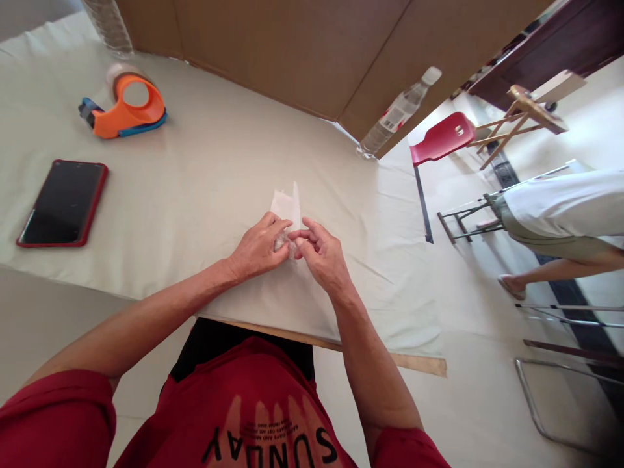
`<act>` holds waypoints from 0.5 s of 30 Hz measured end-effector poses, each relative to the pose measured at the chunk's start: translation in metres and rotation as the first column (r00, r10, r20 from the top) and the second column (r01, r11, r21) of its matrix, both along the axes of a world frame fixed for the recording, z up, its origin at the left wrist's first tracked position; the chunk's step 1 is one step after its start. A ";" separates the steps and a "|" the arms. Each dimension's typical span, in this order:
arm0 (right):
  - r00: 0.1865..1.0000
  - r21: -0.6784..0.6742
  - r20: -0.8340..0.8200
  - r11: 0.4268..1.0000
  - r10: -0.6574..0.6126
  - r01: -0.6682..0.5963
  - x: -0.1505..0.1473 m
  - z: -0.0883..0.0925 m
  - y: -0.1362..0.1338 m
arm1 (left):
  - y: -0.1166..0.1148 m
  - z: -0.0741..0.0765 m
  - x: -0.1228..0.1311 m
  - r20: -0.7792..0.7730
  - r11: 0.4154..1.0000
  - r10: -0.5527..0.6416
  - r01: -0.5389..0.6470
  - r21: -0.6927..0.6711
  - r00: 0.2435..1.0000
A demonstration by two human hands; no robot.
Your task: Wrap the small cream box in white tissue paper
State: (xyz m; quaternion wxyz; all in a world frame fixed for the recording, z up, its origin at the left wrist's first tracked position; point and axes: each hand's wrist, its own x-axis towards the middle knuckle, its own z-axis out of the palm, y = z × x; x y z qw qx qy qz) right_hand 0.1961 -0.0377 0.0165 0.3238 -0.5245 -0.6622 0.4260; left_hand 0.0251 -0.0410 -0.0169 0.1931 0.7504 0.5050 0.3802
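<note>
Near the front edge of the cloth-covered table, my two hands meet over a small, thin white piece (286, 205); I cannot tell whether it is paper or film. Crinkled see-through plastic (281, 241) shows at its near end, between my fingers. My left hand (263, 246) is closed, its thumb and fingers pinching the plastic from the left. From the right, my right hand (322, 253) has its thumb and forefinger closed on the plastic's other side. The white piece sticks out beyond my fingertips, away from me. My fingers partly hide the plastic.
An orange tape dispenser (129, 107) and a red-cased phone (63, 203) lie at left. Cardboard panels (273, 52) stand along the back, with plastic bottles (400, 112) beside them. At right are a red chair (443, 138), stools and a person (560, 214).
</note>
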 end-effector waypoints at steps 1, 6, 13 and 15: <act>0.998 0.017 0.032 0.999 0.050 -0.051 0.002 0.002 0.000 | 0.000 0.001 0.000 0.047 1.000 0.001 -0.001 -0.018 0.999; 0.904 0.147 0.396 0.960 0.162 -0.237 0.001 0.007 0.002 | -0.001 0.006 0.002 0.239 0.990 0.064 -0.031 -0.139 0.969; 0.887 0.144 0.369 0.926 0.278 -0.350 0.006 0.012 0.012 | 0.000 0.007 0.008 0.144 0.980 0.136 -0.111 -0.168 0.980; 0.962 0.103 0.164 0.967 0.216 -0.235 0.014 0.007 0.018 | 0.001 0.006 0.007 0.134 0.983 0.121 -0.101 -0.152 0.984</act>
